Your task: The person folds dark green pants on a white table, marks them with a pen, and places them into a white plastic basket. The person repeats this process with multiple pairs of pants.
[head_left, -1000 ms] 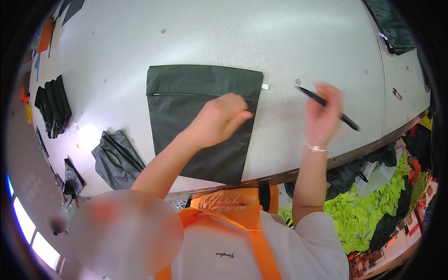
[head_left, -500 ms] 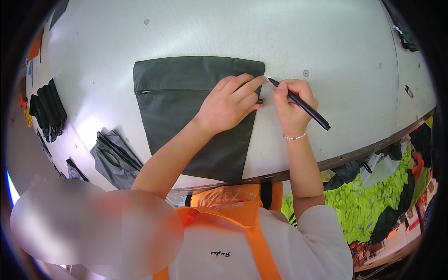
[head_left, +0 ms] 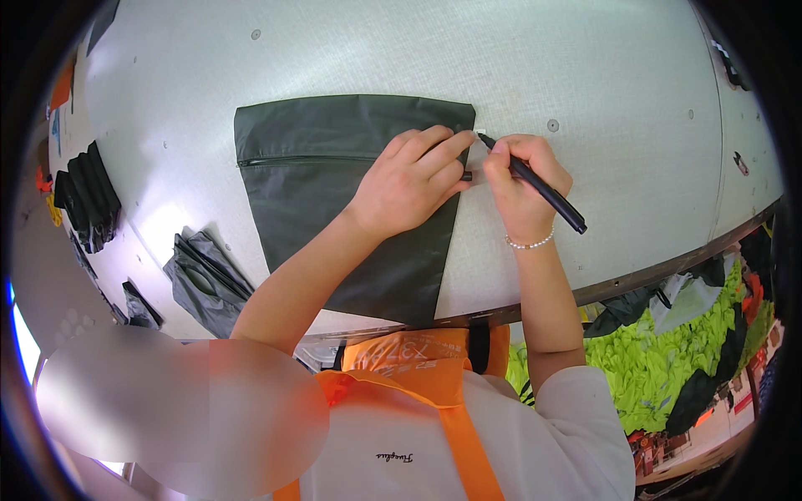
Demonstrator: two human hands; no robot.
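The left hand (head_left: 411,179) lies flat with fingers spread on the right edge of a dark fabric panel (head_left: 334,209) on the pale table (head_left: 585,75), while the right hand (head_left: 522,179) grips a black pen (head_left: 539,185), its tip at a small white tag (head_left: 479,131) by the panel's upper right corner. The left forearm hides part of the panel's lower half, and what the pen marks is too small to make out. Dark folded pieces (head_left: 205,280) lie at the table's left edge, and a zip line crosses the panel near its top.

Right hand (head_left: 522,188) now off the bare table and beside the dark fabric panel (head_left: 334,192), black pen (head_left: 535,185) tip lowered onto the panel's small white tag (head_left: 480,132).
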